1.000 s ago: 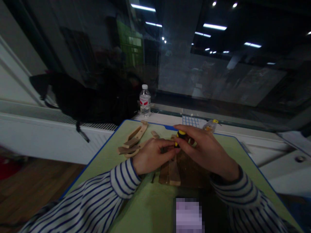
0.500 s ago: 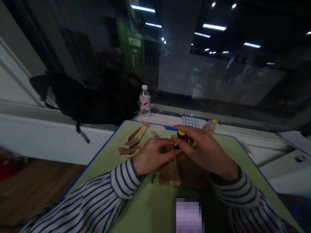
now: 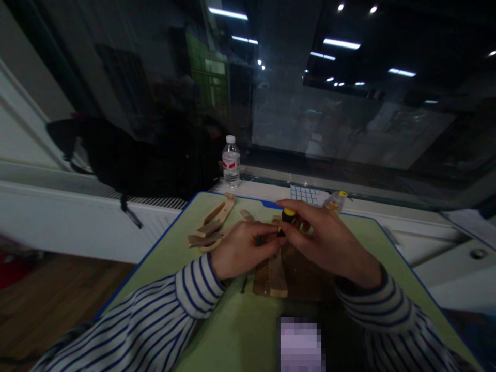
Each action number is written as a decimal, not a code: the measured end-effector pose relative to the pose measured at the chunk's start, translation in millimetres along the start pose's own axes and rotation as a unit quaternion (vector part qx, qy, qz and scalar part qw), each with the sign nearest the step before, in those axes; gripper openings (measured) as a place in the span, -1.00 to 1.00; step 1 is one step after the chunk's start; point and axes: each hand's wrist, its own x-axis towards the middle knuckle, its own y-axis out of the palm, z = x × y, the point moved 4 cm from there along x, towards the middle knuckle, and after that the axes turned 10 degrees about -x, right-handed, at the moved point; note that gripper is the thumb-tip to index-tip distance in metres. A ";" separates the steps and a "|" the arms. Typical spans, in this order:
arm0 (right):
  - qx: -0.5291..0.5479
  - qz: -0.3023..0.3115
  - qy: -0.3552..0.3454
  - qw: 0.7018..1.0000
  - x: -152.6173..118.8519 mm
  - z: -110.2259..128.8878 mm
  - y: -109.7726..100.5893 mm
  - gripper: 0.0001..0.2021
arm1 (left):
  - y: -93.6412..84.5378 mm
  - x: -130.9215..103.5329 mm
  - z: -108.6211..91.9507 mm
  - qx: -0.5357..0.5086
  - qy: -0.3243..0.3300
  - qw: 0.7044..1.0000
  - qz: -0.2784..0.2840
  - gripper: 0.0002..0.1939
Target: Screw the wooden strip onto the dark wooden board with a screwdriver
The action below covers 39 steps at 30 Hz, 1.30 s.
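Note:
A short black-and-yellow screwdriver (image 3: 288,216) stands roughly upright, its handle between the thumb and fingers of my right hand (image 3: 329,237). Pinched close by its lower end, my left hand (image 3: 242,248) has thumb and fingertips together; what lies between them is hidden. Beneath both hands is a narrow light wooden strip (image 3: 278,276), lying on a brown wooden board (image 3: 310,279). The screwdriver's tip cannot be seen. Left of the board, near my left wrist, lies a small dark thin piece (image 3: 244,284), possibly a screw.
Several curved wooden pieces (image 3: 217,217) lie at the green table's (image 3: 217,330) far left. On the sill behind are a water bottle (image 3: 231,164), a blue-grid sheet (image 3: 304,194) and a small clear bag (image 3: 333,201). A dark bag (image 3: 155,165) sits left. A blurred phone-like object (image 3: 301,343) is in front.
Both hands stay in nearly the same place. The screwdriver's handle looks slightly turned in my right fingers, with less yellow showing on its lower side.

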 end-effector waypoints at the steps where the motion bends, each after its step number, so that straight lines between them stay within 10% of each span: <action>1: -0.001 -0.002 0.003 1.000 0.3 -0.1 0.2 -0.62 | 0.2 0.0 -0.4 0.001 0.001 1.000 0.002 -0.76; 39: -0.019 0.005 0.009 1.000 2.3 0.1 3.0 -0.63 | 2.3 -0.2 0.1 0.024 0.013 1.000 0.015 -0.77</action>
